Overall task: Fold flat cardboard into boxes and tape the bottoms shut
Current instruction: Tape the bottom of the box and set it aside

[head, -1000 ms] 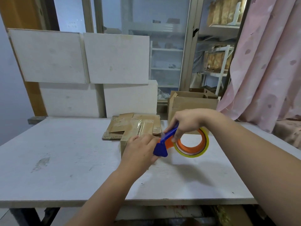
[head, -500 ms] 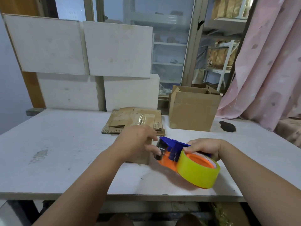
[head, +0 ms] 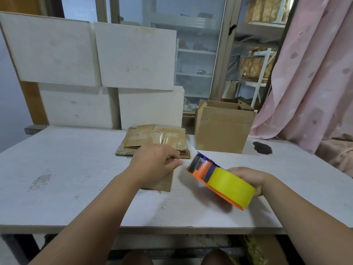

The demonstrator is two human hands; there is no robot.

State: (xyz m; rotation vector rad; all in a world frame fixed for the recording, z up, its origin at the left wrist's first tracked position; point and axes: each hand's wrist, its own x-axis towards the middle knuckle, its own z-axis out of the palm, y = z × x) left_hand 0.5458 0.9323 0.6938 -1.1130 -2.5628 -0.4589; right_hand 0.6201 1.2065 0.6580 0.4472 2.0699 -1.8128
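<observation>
A small brown cardboard box (head: pixel 165 183) stands on the white table (head: pixel 76 169), mostly hidden behind my left hand (head: pixel 155 166). That hand lies over the box's top with fingers curled over its far edge. My right hand (head: pixel 250 179) grips an orange and blue tape dispenser (head: pixel 203 167) with a yellow tape roll (head: pixel 232 188), held low above the table just right of the box, its cutter end pointing at my left fingers. A stack of flat cardboard (head: pixel 152 140) lies behind the box.
An open, larger cardboard box (head: pixel 222 131) stands at the back right of the table. A dark stain (head: pixel 262 147) marks the table beside it. White boards (head: pixel 91 60) lean behind the table. A pink curtain (head: pixel 315 73) hangs at the right.
My right hand has brought the tape dispenser down and to the right, away from the box top. My left hand stays on the small box.
</observation>
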